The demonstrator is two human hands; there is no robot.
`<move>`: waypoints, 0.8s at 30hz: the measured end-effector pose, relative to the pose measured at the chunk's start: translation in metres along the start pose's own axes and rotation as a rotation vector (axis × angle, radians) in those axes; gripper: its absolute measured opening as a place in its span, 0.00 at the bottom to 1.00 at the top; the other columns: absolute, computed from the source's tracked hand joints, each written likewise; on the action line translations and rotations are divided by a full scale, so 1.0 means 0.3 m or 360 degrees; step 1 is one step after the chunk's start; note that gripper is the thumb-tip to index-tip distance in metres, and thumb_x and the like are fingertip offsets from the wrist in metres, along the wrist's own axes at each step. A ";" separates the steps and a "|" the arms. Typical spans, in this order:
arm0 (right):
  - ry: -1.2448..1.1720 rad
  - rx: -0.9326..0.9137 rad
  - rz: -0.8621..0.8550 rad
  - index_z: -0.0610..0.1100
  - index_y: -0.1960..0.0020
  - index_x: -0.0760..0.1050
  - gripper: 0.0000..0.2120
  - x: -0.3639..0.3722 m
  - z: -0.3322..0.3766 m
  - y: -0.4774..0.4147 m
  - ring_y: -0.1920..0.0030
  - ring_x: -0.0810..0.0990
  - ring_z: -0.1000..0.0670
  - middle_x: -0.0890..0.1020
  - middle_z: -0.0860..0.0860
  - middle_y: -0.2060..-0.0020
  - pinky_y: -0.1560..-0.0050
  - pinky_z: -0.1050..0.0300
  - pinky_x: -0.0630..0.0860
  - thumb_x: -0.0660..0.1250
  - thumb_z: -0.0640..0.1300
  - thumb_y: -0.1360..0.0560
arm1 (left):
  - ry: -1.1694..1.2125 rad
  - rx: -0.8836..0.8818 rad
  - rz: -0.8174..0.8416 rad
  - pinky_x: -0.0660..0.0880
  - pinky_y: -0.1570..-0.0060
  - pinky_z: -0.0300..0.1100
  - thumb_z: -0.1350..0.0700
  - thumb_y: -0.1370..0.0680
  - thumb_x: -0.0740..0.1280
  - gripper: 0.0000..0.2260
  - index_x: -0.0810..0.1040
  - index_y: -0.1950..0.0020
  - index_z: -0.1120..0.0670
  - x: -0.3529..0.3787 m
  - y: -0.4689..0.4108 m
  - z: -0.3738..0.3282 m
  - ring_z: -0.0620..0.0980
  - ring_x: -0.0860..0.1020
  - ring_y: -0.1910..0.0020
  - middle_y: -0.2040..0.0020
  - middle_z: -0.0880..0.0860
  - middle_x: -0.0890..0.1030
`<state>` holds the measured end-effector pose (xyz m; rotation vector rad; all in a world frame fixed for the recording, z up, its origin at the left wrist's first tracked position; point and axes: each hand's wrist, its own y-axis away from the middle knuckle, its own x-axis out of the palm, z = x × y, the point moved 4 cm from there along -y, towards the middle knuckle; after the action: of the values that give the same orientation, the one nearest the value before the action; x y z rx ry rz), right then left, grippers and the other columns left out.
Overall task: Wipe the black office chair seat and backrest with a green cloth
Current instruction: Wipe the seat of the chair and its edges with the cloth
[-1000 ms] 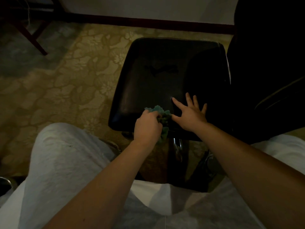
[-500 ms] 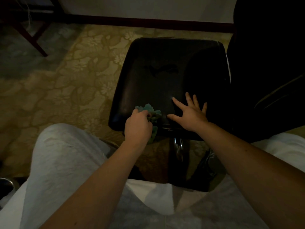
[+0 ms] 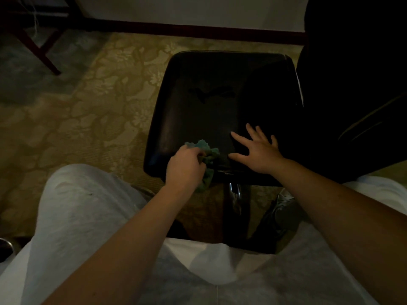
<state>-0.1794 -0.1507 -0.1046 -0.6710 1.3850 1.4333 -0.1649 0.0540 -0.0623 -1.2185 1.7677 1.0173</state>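
Left hand [image 3: 185, 167] grips the bunched green cloth [image 3: 208, 154] at the near edge of the seat [image 3: 209, 102] — soft, light, best held wadded. Right hand [image 3: 258, 151] rests flat, fingers spread, beside it.

The black seat [image 3: 209, 102] is lying bare from its far edge down past its middle, giving a hand open passage across the far-left and far-right corners. Along the near edge two things are taking up room: the left hand [image 3: 185, 168], gripping the green cloth [image 3: 208, 150] toward the near-left corner, and the right hand [image 3: 257, 151], pressing flat with fingers spread just beside it. The backrest [image 3: 352, 84] is rising along the seat's right edge, walling off that side. Beyond the left edge the carpet [image 3: 88, 111] is lying open, with dark wooden legs [image 3: 44, 56] standing well apart at the far left. Under the near edge the chair column [image 3: 234, 194] and the person's knees [image 3: 77, 205] are crowding the way in.
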 end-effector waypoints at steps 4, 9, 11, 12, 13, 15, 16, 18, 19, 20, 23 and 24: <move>-0.0059 -0.0094 0.0009 0.66 0.23 0.48 0.32 -0.003 -0.034 0.015 0.21 0.38 0.49 0.41 0.53 0.20 0.24 0.41 0.40 0.56 0.68 0.23 | -0.0041 -0.0030 -0.0071 0.69 0.47 0.40 0.54 0.21 0.68 0.14 0.78 0.35 0.49 -0.009 0.006 0.019 0.49 0.76 0.41 0.37 0.51 0.74; -0.0065 -0.0072 -0.0001 0.66 0.22 0.48 0.32 0.009 -0.025 0.009 0.21 0.37 0.49 0.40 0.53 0.20 0.24 0.41 0.38 0.57 0.67 0.23 | -0.0019 -0.0102 -0.0105 0.73 0.45 0.43 0.54 0.21 0.68 0.14 0.78 0.35 0.51 0.026 0.010 -0.026 0.50 0.77 0.43 0.37 0.51 0.74; -0.0057 -0.0056 0.0000 0.66 0.22 0.48 0.32 0.008 -0.024 0.008 0.21 0.37 0.48 0.40 0.53 0.20 0.24 0.41 0.38 0.57 0.67 0.22 | 0.0013 -0.0085 -0.0097 0.74 0.46 0.43 0.54 0.21 0.67 0.14 0.78 0.35 0.51 0.050 0.018 -0.054 0.50 0.77 0.44 0.36 0.52 0.73; -0.0054 -0.0048 0.0004 0.66 0.22 0.48 0.32 0.007 -0.023 0.007 0.21 0.37 0.48 0.40 0.53 0.21 0.24 0.41 0.38 0.57 0.66 0.22 | 0.0027 -0.0064 -0.0090 0.74 0.47 0.42 0.54 0.21 0.67 0.14 0.77 0.35 0.51 0.062 0.022 -0.071 0.50 0.77 0.44 0.36 0.52 0.73; -0.0052 -0.0043 0.0011 0.66 0.22 0.48 0.32 0.005 -0.023 0.008 0.21 0.37 0.48 0.40 0.53 0.21 0.24 0.41 0.38 0.58 0.66 0.22 | 0.0039 -0.0035 -0.0075 0.75 0.47 0.42 0.54 0.21 0.67 0.13 0.77 0.36 0.51 0.074 0.026 -0.086 0.49 0.77 0.45 0.36 0.52 0.73; -0.0044 -0.0044 0.0024 0.65 0.22 0.48 0.32 0.003 -0.022 0.008 0.21 0.37 0.48 0.39 0.52 0.21 0.24 0.41 0.38 0.58 0.65 0.21 | 0.0067 0.0024 -0.0033 0.74 0.49 0.40 0.54 0.20 0.67 0.13 0.77 0.35 0.51 0.088 0.027 -0.106 0.46 0.76 0.48 0.36 0.52 0.73; -0.0039 -0.0047 0.0024 0.65 0.22 0.47 0.32 0.003 -0.023 0.009 0.21 0.37 0.48 0.39 0.52 0.21 0.24 0.41 0.38 0.58 0.65 0.21 | 0.0082 0.0041 -0.0005 0.72 0.51 0.38 0.54 0.20 0.67 0.14 0.77 0.35 0.51 0.088 0.023 -0.107 0.45 0.74 0.49 0.36 0.51 0.73; -0.0044 -0.0053 0.0021 0.65 0.22 0.47 0.32 0.004 -0.027 0.008 0.21 0.37 0.48 0.40 0.52 0.21 0.24 0.41 0.38 0.57 0.65 0.22 | 0.0081 0.0055 0.0031 0.68 0.51 0.37 0.54 0.21 0.67 0.15 0.76 0.34 0.49 0.077 0.016 -0.096 0.45 0.73 0.48 0.37 0.50 0.73; -0.0054 -0.0058 0.0020 0.66 0.22 0.47 0.32 0.004 -0.029 0.008 0.21 0.37 0.48 0.40 0.52 0.21 0.24 0.42 0.38 0.57 0.66 0.22 | 0.0060 0.0061 0.0022 0.68 0.51 0.37 0.53 0.21 0.68 0.15 0.77 0.34 0.49 0.068 0.014 -0.084 0.45 0.74 0.46 0.37 0.50 0.73; -0.0068 -0.0065 0.0019 0.66 0.22 0.47 0.32 0.005 -0.029 0.008 0.21 0.37 0.48 0.40 0.52 0.20 0.24 0.42 0.38 0.57 0.66 0.22 | 0.0039 0.0057 0.0002 0.68 0.51 0.37 0.53 0.21 0.68 0.15 0.77 0.34 0.48 0.059 0.012 -0.070 0.46 0.75 0.46 0.38 0.50 0.74; -0.0107 -0.0077 0.0018 0.65 0.22 0.48 0.33 0.009 -0.026 0.010 0.21 0.37 0.48 0.40 0.52 0.20 0.24 0.41 0.37 0.57 0.67 0.22 | 0.0003 -0.0005 -0.0067 0.69 0.51 0.39 0.53 0.21 0.68 0.15 0.77 0.34 0.48 0.040 0.012 -0.034 0.48 0.76 0.45 0.39 0.50 0.74; -0.0107 -0.0071 0.0009 0.65 0.22 0.48 0.33 0.011 -0.022 0.011 0.22 0.37 0.48 0.40 0.52 0.20 0.24 0.41 0.37 0.57 0.67 0.22 | -0.0005 -0.0025 -0.0085 0.70 0.51 0.39 0.54 0.21 0.68 0.15 0.77 0.34 0.48 0.039 0.012 -0.030 0.48 0.76 0.45 0.39 0.50 0.74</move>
<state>-0.1851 -0.1556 -0.1074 -0.6418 1.3072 1.4821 -0.1726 0.0424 -0.0684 -1.2666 1.7188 1.0037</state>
